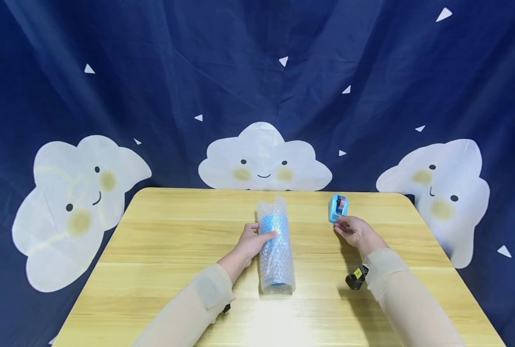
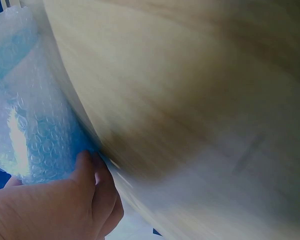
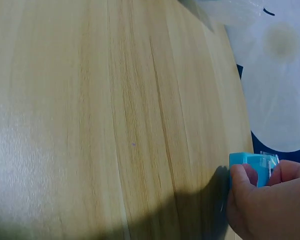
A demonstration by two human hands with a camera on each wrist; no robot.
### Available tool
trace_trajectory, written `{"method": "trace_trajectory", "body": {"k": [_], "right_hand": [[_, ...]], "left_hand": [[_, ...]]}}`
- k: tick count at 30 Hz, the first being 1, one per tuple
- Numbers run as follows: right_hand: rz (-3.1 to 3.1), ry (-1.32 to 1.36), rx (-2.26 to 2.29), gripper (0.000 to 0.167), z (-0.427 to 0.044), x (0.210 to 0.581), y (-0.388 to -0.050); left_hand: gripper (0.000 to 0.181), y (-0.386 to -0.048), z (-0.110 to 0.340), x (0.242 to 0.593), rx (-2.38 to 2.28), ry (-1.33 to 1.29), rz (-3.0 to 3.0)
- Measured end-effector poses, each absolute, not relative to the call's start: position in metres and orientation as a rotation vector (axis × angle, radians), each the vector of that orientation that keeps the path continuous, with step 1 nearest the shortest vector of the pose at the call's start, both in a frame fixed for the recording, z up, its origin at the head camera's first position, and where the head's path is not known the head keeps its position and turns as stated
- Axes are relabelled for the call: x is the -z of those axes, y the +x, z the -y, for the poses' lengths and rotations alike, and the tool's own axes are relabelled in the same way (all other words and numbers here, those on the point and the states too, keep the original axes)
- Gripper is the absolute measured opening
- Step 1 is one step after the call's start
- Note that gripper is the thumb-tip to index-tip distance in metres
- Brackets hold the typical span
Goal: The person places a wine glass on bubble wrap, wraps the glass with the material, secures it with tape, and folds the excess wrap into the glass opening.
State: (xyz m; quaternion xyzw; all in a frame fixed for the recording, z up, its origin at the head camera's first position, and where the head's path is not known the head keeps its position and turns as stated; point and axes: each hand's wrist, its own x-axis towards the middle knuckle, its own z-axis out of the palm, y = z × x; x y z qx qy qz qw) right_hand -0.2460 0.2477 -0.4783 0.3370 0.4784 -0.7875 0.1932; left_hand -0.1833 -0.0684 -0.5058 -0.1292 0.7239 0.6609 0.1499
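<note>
A blue cylinder wrapped in clear bubble wrap [image 1: 279, 260] lies lengthwise on the table in the head view. My left hand [image 1: 253, 241] grips it from the left side, thumb across its top. In the left wrist view the same hand [image 2: 65, 205] holds the edge of the bubble-wrapped cylinder [image 2: 45, 135]. Toward the back right stands a light blue tape dispenser [image 1: 332, 209] with a tape roll in it. My right hand [image 1: 355, 231] grips its near end. The right wrist view shows fingers of the right hand [image 3: 275, 205] around the dispenser [image 3: 240, 158], beside the clear tape end.
Everything rests on a light wood-grain table [image 1: 175, 221] with rounded back corners. Behind it hangs a dark blue curtain [image 1: 179, 62] printed with white clouds and small triangles. A small black wrist camera [image 1: 356, 278] hangs below the right wrist.
</note>
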Motion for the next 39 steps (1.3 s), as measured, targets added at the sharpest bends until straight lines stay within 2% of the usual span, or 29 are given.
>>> {"method": "trace_trajectory", "body": {"k": [17,21,26,33,39], "right_hand": [[-1.681,0.737,2.030,0.014,-0.258,0.489,-0.241],[-1.695,0.774,2.028,0.015,-0.256,0.487,-0.240],[-1.795,0.838,2.026,0.008,-0.250,0.487,-0.237],[-1.901,0.920,2.005,0.015,-0.242,0.492,-0.237],[-1.899,1.068,2.010,0.015,-0.239,0.495,-0.240]], "left_hand": [[0.079,-0.184,0.068,0.505,-1.908,-0.370,-2.070],[0.079,-0.183,0.069,0.505,-1.910,-0.370,-2.067],[0.080,-0.184,0.069,0.506,-1.907,-0.360,-2.071],[0.079,-0.184,0.068,0.505,-1.909,-0.355,-2.066],[0.079,-0.184,0.067,0.505,-1.912,-0.341,-2.059]]}}
